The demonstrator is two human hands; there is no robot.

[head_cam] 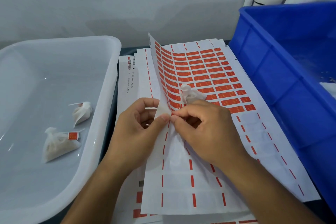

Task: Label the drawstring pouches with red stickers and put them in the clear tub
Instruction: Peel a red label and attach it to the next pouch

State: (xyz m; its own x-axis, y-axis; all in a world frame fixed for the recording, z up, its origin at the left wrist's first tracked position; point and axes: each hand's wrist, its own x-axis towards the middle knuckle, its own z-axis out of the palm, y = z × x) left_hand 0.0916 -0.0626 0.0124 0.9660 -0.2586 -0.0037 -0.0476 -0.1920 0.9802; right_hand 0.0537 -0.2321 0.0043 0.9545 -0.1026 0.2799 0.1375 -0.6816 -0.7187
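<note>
A sticker sheet (205,71) is lying on a stack of similar sheets between a clear tub (101,107) on the left and a blue crate (283,71) on the right. Rows of red stickers (216,73) fill the far half of the sheet; the near half is bare backing with red dashes only.

The sheet's left edge is curled up and is pinched by the left hand (134,125), thumb in front and curled fingers behind the fold. The right hand (207,129) is set just beside it, thumb and forefinger closed together at the fold, tip to tip with the left thumb. Whether a sticker is already held between those fingertips cannot be told.

A white pouch (190,94) is seen just beyond the right knuckles, its gathered neck pointing away. A thin cord runs from it down toward the right fingertips; it appears to be tucked under the remaining curled fingers, though the grip itself is hidden.

Two labelled pouches are lying on the tub floor, well apart from both hands: a far one (81,112) and a near one (58,143), each with a red tag on its cord.
</note>
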